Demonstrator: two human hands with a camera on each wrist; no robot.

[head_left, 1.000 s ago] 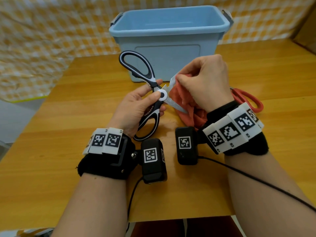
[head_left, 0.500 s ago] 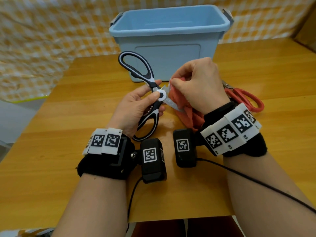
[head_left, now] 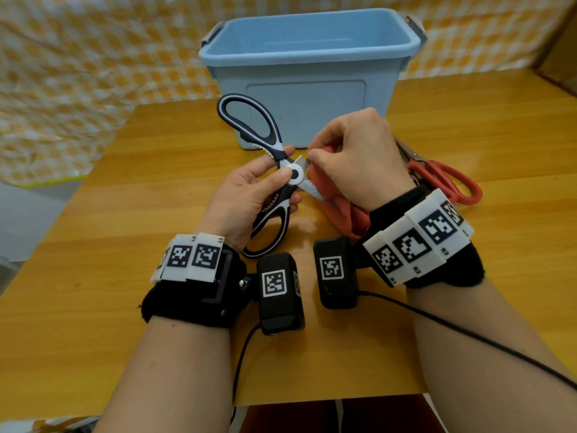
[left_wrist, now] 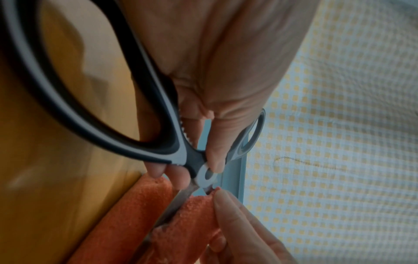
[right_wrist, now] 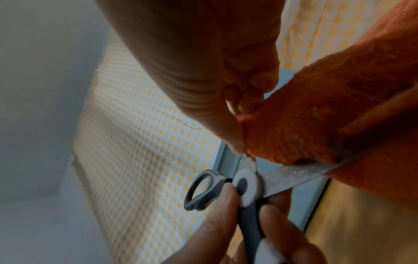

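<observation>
Gripping hand: the left hand (head_left: 249,195) holds the black-and-white scissors (head_left: 294,175) close to the pivot. The thumb lies on the white pivot disc and the fingers curl behind the lower handle.
Scissors: lifted clear of the table (head_left: 125,276), with the handles spread wide. One loop points up toward the blue bin (head_left: 306,98) and the other down toward the left wrist. The blades are parted and point to the right.
Pinching hand: the right hand (head_left: 356,157) has its fingers curled. Its thumb and fingertip pinch the orange cloth (head_left: 337,207) against the metal just beside the pivot.
Orange cloth: folded over the lower blade (right_wrist: 294,176). In the left wrist view the blade runs between two folds of it (left_wrist: 140,214). The rest hangs under the right palm, and whether it reaches the table cannot be told.
Blue bin: stands open-topped at the back of the table, directly behind the raised scissors.
Red scissors (head_left: 449,179): lie flat on the table to the right of the right hand, partly hidden by the wrist.
Backdrop: a yellow-checked sheet (head_left: 78,73) hangs behind the table.
</observation>
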